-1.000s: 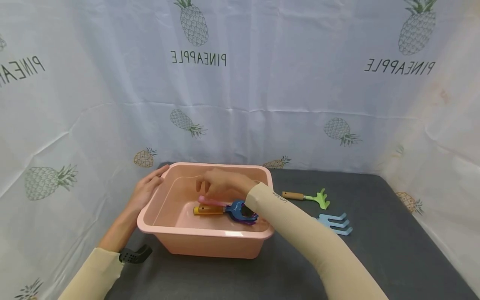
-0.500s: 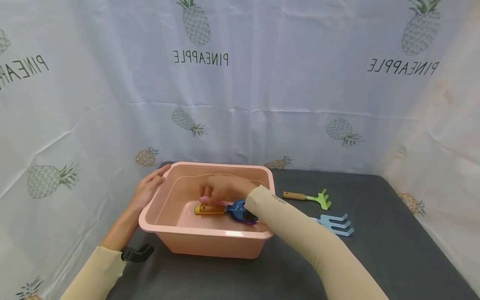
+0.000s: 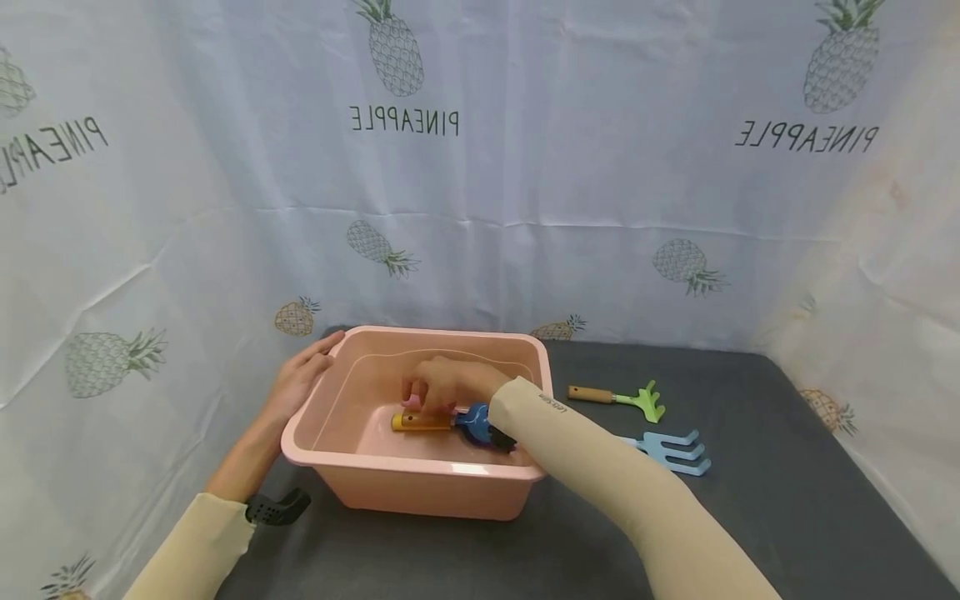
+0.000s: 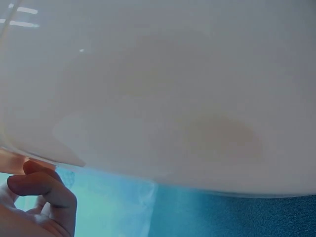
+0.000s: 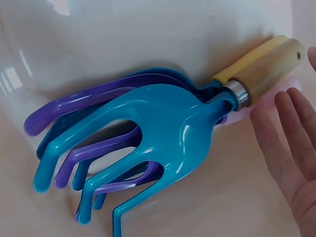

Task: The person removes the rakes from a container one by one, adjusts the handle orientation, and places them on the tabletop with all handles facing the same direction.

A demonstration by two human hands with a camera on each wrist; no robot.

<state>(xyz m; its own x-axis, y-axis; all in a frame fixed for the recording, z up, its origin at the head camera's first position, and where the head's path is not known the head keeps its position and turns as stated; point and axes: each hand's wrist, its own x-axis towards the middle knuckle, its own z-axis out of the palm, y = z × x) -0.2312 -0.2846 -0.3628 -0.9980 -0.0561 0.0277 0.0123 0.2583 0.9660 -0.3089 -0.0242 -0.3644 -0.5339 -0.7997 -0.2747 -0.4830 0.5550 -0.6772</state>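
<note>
In the head view my left hand (image 3: 298, 385) grips the left rim of a pink plastic basin (image 3: 420, 463). The left wrist view shows its bent fingers (image 4: 47, 190) by the rim. Inside the basin my right hand (image 3: 448, 383) is lowered over small garden hand rakes. The right wrist view shows a blue hand rake (image 5: 182, 131) with a wooden handle, on top of a purple hand rake (image 5: 81, 101). A yellow handle and a pink handle (image 5: 266, 102) lie beside the wooden one. My right fingers reach the pink handle fairly straight, thumb apart; firm contact cannot be told.
On the dark table right of the basin lie a green hand rake (image 3: 647, 402) with a wooden handle and a light blue hand rake (image 3: 671, 452), partly behind my right sleeve. A pineapple-print curtain (image 3: 480, 167) hangs along the back and sides.
My right hand has come down in the basin onto the pink handle, covering more of it. The left hand stays on the rim. The rakes have not visibly shifted.
</note>
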